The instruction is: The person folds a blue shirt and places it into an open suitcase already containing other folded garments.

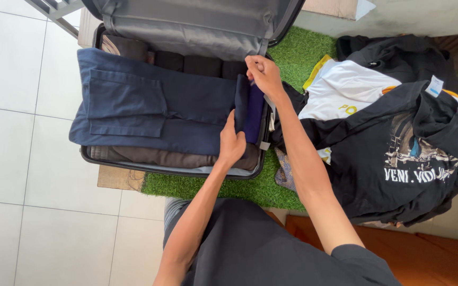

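An open grey suitcase (172,170) lies on green artificial turf, packed with folded clothes. Navy trousers (149,106) lie across the top of it. A folded dark blue garment (252,114) stands on edge at the right end of the case. My left hand (231,143) presses against the lower part of that garment beside the trousers. My right hand (262,73) grips its top edge near the suitcase's right wall. Dark rolled clothes (202,64) line the far side, and brown fabric (149,156) lies along the near side.
The suitcase lid (186,24) stands open at the far side. To the right a heap of clothes holds a black printed shirt (409,153) and a white shirt (351,87). White floor tiles (22,132) lie to the left, an orange surface (430,254) at the lower right.
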